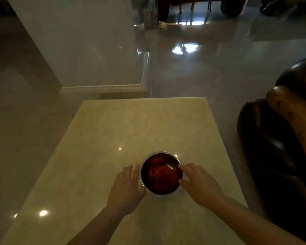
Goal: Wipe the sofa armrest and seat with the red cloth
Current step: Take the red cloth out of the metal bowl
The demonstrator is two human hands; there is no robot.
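The red cloth [160, 175] lay bunched in the bottom of a small metal bowl [173, 191], which stood on the pale stone desk [131, 124] near its front edge. Whether water sat in the bowl with it, you could not have told from that dim view; the inside looked dark and glossy, so I'd have treated the cloth as wet.

Your left hand [126, 189] was flat and released, its fingers resting against the bowl's left wall. Your right hand [199, 182] was also loose, holding nothing, its fingertips and thumb just over the right rim and close to the cloth without closing on it.

The risks from there, as I judged them: the bowl was light and sat on polished stone, so a pull on the cloth with the left hand slack could have slid or tipped it. A soaked cloth lifted without wringing could have dripped across the desk and the glossy floor [210, 68] on its way to the sofa [272, 147], which stood to your right, well apart from the bowl. Its dark armrest [290, 110] looked like leather, and too much water might have marked it.
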